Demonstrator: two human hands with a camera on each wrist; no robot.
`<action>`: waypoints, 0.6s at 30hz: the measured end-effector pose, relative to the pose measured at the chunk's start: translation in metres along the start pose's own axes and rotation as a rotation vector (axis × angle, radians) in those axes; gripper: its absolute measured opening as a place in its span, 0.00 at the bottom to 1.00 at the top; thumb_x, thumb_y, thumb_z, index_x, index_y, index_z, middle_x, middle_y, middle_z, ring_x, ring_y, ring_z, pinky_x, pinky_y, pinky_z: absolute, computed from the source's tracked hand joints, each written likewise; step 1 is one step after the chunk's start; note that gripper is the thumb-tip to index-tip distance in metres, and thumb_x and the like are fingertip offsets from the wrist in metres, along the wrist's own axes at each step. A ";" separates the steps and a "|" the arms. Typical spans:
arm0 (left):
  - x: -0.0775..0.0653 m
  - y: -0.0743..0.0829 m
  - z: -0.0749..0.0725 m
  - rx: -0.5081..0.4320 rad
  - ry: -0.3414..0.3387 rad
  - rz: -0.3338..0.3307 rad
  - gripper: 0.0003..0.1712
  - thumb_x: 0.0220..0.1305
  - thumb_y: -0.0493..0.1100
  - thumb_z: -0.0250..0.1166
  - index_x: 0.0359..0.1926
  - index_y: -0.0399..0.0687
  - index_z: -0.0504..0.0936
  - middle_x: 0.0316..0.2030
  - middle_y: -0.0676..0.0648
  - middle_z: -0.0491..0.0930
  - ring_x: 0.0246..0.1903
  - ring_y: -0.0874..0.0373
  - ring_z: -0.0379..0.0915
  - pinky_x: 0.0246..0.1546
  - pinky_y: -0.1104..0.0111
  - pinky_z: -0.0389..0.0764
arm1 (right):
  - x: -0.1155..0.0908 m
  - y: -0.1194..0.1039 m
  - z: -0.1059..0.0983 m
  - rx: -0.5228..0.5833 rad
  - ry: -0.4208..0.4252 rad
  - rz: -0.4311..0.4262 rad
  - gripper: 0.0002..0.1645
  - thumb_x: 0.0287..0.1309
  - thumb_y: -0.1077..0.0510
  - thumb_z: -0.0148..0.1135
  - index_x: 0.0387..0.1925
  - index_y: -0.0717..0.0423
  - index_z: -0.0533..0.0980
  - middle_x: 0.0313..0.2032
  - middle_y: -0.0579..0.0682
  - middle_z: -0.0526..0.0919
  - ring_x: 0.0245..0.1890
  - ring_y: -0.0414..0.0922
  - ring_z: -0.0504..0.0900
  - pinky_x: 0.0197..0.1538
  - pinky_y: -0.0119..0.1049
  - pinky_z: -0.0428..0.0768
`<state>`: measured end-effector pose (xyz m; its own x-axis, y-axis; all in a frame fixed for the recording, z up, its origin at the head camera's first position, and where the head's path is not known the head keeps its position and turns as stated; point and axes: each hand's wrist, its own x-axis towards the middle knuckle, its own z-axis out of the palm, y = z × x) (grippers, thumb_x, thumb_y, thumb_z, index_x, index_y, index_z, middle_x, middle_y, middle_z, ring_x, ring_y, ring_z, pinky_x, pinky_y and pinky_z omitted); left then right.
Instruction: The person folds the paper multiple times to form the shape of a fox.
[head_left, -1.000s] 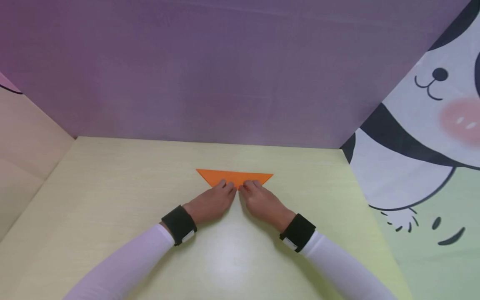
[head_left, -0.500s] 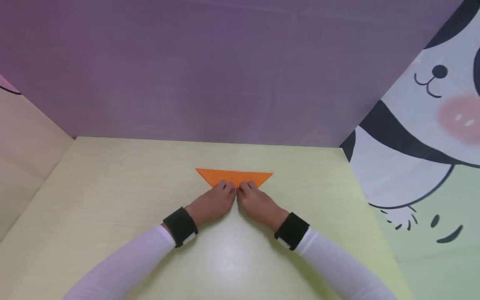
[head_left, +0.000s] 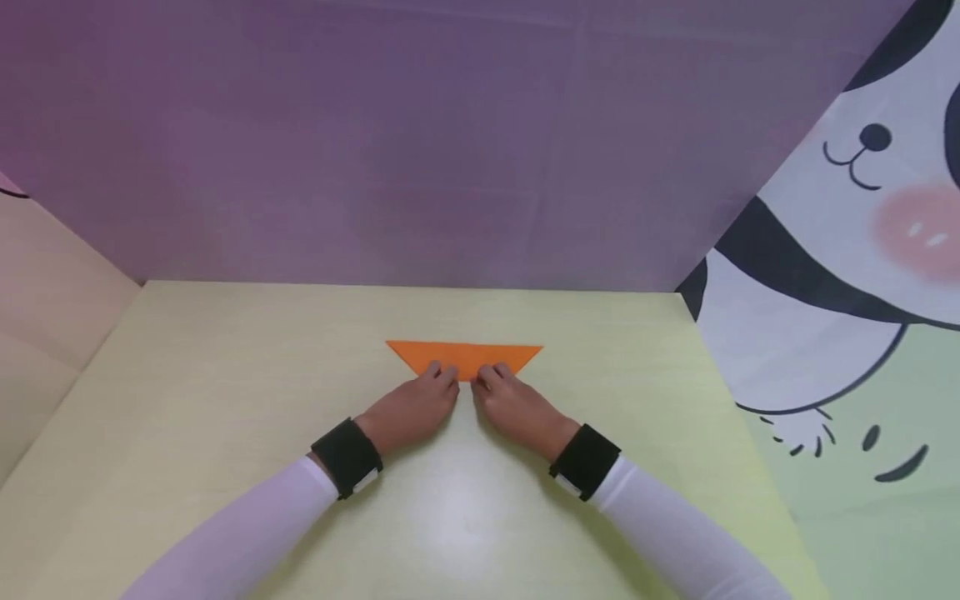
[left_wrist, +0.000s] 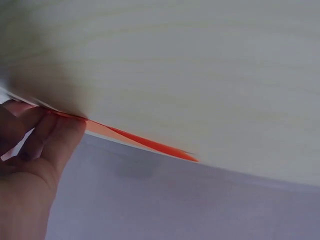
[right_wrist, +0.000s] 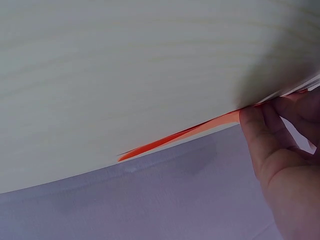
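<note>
Left hand (head_left: 410, 407) shifted leftward, pinching orange paper (head_left: 467, 358) alongside right hand (head_left: 519, 410), wrist views showing parted layers (left_wrist: 155, 143)

A left hand (left_wrist: 35, 172) reaches in from the lower left of the frame, its fingers bent and their tips holding a piece of folded orange paper (left_wrist: 152, 144) near the left edge. Seen almost edge-on, the paper slants down to a point just below the middle of the frame, its layers slightly parted. A pale tabletop (left_wrist: 200, 75) with faint grain fills the upper part, shadowed at upper left, above a lavender-grey surface (left_wrist: 175, 205) along the bottom.
</note>
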<state>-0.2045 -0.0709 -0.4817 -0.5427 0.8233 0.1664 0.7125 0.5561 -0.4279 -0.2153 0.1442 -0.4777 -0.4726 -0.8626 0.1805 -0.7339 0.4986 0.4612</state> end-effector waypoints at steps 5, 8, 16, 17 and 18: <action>-0.004 -0.004 -0.003 -0.015 0.008 -0.002 0.10 0.67 0.34 0.54 0.45 0.38 0.80 0.36 0.46 0.67 0.32 0.53 0.58 0.34 0.69 0.65 | 0.000 0.001 -0.002 -0.003 0.010 -0.005 0.15 0.59 0.68 0.60 0.49 0.64 0.80 0.40 0.55 0.76 0.37 0.48 0.72 0.44 0.34 0.76; -0.009 -0.006 -0.004 -0.036 0.023 -0.007 0.09 0.66 0.33 0.55 0.42 0.38 0.81 0.35 0.46 0.67 0.32 0.53 0.58 0.34 0.68 0.65 | 0.000 0.002 -0.003 0.005 0.004 -0.009 0.15 0.60 0.68 0.59 0.49 0.64 0.79 0.41 0.55 0.76 0.38 0.48 0.73 0.44 0.34 0.76; -0.021 -0.010 -0.004 -0.125 0.040 -0.081 0.10 0.65 0.33 0.55 0.42 0.36 0.81 0.36 0.44 0.72 0.34 0.52 0.63 0.39 0.66 0.71 | -0.003 0.002 -0.003 0.031 -0.002 0.015 0.16 0.60 0.69 0.58 0.50 0.63 0.79 0.42 0.55 0.76 0.38 0.49 0.73 0.44 0.33 0.77; -0.022 -0.010 -0.004 -0.138 0.037 -0.089 0.10 0.65 0.33 0.55 0.42 0.36 0.81 0.36 0.44 0.73 0.34 0.52 0.64 0.39 0.66 0.71 | -0.003 0.002 -0.003 0.041 0.000 0.015 0.16 0.60 0.69 0.59 0.50 0.63 0.79 0.42 0.55 0.76 0.38 0.48 0.73 0.44 0.33 0.77; -0.023 -0.010 -0.004 -0.146 0.033 -0.099 0.11 0.65 0.33 0.55 0.43 0.35 0.81 0.37 0.43 0.74 0.34 0.52 0.65 0.40 0.65 0.72 | -0.003 0.002 -0.003 0.049 0.002 0.014 0.16 0.60 0.69 0.58 0.50 0.62 0.79 0.42 0.55 0.77 0.38 0.48 0.73 0.44 0.33 0.77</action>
<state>-0.1974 -0.0945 -0.4779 -0.6000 0.7660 0.2310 0.7151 0.6429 -0.2745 -0.2137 0.1469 -0.4745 -0.4815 -0.8559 0.1887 -0.7505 0.5138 0.4155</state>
